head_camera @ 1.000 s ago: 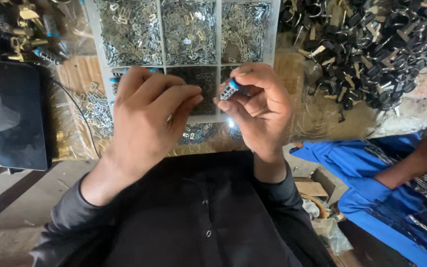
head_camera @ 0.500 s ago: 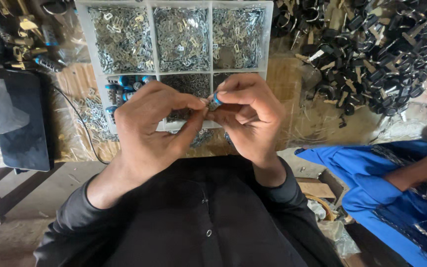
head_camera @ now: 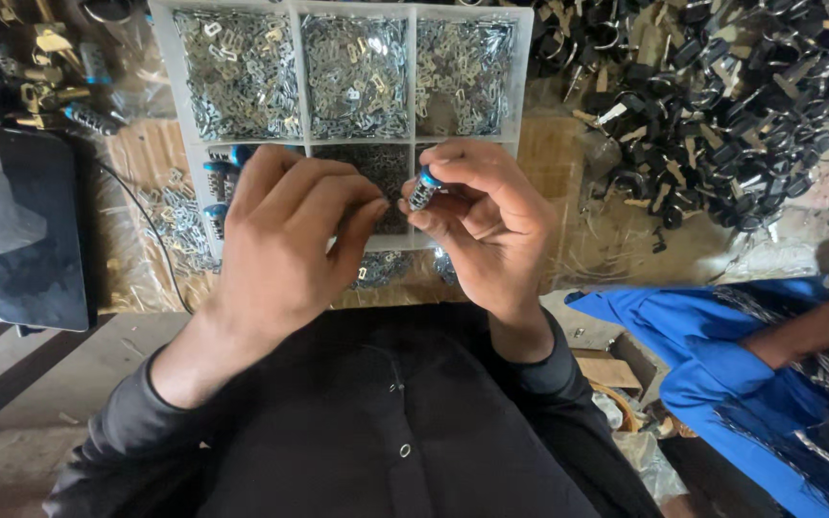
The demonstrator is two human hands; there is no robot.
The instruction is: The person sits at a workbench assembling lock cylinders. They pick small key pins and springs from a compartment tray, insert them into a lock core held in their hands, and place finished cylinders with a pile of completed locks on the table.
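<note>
Two hands, right hand (head_camera: pixel 491 225) pinching ridged metal cylinder (head_camera: pixel 423 190) (blue-capped)

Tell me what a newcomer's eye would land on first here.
At centre, the right hand pinches a small blue-capped metal cylinder, with the left hand closed up beside it. Behind them sits a white compartment tray heaped with tiny silvery metal parts. At upper right spreads a pile of black keys, and a person's blue sleeve enters at lower right.
</note>
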